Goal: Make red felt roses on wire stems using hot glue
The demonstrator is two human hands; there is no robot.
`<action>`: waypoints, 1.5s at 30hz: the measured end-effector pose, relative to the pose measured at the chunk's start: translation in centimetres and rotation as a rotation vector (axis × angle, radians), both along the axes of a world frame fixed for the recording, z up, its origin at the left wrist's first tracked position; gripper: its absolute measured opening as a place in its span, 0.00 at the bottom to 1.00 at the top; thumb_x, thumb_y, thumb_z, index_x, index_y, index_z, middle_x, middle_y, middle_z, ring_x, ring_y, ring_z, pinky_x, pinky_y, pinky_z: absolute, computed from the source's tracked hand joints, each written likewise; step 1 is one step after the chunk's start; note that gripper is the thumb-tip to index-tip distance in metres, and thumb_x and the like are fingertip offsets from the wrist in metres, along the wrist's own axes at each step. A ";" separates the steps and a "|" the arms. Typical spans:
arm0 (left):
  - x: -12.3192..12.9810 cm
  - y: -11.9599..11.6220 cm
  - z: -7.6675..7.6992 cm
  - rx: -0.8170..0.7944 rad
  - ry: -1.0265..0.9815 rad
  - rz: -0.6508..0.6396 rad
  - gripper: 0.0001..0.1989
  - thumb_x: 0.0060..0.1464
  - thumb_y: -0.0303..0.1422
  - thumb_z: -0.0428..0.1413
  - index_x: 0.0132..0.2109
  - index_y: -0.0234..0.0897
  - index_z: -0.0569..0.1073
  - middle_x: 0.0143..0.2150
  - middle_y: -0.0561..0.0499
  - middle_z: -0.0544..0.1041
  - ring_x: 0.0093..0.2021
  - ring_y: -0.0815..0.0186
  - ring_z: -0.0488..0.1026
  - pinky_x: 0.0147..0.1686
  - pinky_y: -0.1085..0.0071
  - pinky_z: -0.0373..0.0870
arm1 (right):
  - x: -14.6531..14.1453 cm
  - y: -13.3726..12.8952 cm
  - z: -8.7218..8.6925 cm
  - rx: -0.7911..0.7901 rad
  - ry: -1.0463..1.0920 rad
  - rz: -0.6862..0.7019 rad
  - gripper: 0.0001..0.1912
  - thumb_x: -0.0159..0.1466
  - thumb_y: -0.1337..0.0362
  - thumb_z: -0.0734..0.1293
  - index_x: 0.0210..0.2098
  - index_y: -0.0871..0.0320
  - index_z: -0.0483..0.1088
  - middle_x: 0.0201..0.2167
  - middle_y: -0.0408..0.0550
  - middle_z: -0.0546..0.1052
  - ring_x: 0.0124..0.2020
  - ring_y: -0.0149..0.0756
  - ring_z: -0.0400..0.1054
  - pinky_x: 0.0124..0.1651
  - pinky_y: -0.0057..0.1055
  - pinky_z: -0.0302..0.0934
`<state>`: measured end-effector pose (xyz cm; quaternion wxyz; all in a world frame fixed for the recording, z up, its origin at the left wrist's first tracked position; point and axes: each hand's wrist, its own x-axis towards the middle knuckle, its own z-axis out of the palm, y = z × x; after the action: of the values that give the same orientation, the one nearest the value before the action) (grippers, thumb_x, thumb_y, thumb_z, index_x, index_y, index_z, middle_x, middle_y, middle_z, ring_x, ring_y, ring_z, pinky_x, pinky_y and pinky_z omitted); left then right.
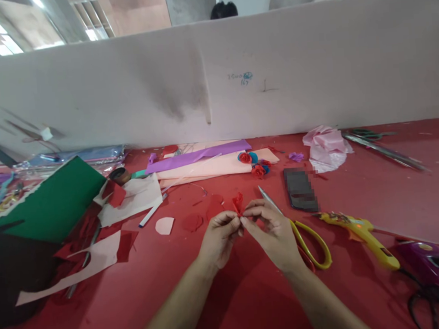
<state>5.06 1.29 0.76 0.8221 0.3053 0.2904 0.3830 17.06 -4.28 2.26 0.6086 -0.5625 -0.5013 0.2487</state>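
Observation:
A small red paper flower (237,202) is pinched between my two hands, its petals pointing up and its base hidden by fingertips. My left hand (220,235) is closed on it from the left, thumb against the fingers. From the right, my right hand (271,231) holds the same base with thumb and fingers. Red paper circles (192,222) lie left of my left hand. Scissors with yellow handles (327,249) rest beside and partly behind my right hand. Farther back are red-and-blue paper flowers (258,171).
A phone (300,190), a yellow glue gun (363,229) and a purple device (433,270) with a cable lie right. Purple paper strip (200,157) lies behind; green sheet (52,201) and paper scraps (133,198) are left. A white partition (142,89) borders the red table (139,300).

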 end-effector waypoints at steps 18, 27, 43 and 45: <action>-0.4 0.0 0.2 0.000 -0.031 -0.182 0.12 0.38 0.33 0.68 0.26 0.31 0.74 0.22 0.50 0.76 0.19 0.73 0.68 0.22 0.77 0.59 | 0.2 0.3 0.4 -0.185 0.627 0.277 0.09 0.52 0.63 0.73 0.34 0.55 0.74 0.27 0.40 0.70 0.22 0.28 0.64 0.27 0.30 0.66; -0.6 -0.1 -0.1 -0.017 -0.093 -0.302 0.12 0.41 0.35 0.67 0.26 0.32 0.74 0.21 0.50 0.76 0.15 0.75 0.65 0.18 0.77 0.57 | 0.5 0.4 0.3 -0.138 0.597 0.251 0.03 0.49 0.64 0.75 0.24 0.54 0.77 0.36 0.44 0.70 0.26 0.28 0.64 0.25 0.28 0.64; -0.6 0.3 -0.1 -0.058 -0.056 -0.143 0.12 0.32 0.29 0.70 0.26 0.32 0.76 0.20 0.51 0.76 0.20 0.72 0.71 0.23 0.77 0.65 | -0.1 0.5 0.3 -0.153 0.662 0.362 0.04 0.53 0.65 0.73 0.30 0.52 0.79 0.36 0.43 0.71 0.28 0.29 0.66 0.28 0.28 0.63; -0.6 0.3 -0.2 -0.063 -0.046 -0.192 0.12 0.33 0.30 0.70 0.27 0.31 0.76 0.21 0.51 0.76 0.20 0.72 0.71 0.23 0.76 0.65 | -0.1 0.5 0.1 -0.162 0.679 0.354 0.03 0.52 0.65 0.74 0.28 0.52 0.79 0.35 0.43 0.71 0.26 0.28 0.65 0.25 0.27 0.63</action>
<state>4.43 1.61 0.52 0.8706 0.2966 0.2529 0.3002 16.95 -3.77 2.35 0.6412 -0.3993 -0.3394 0.5605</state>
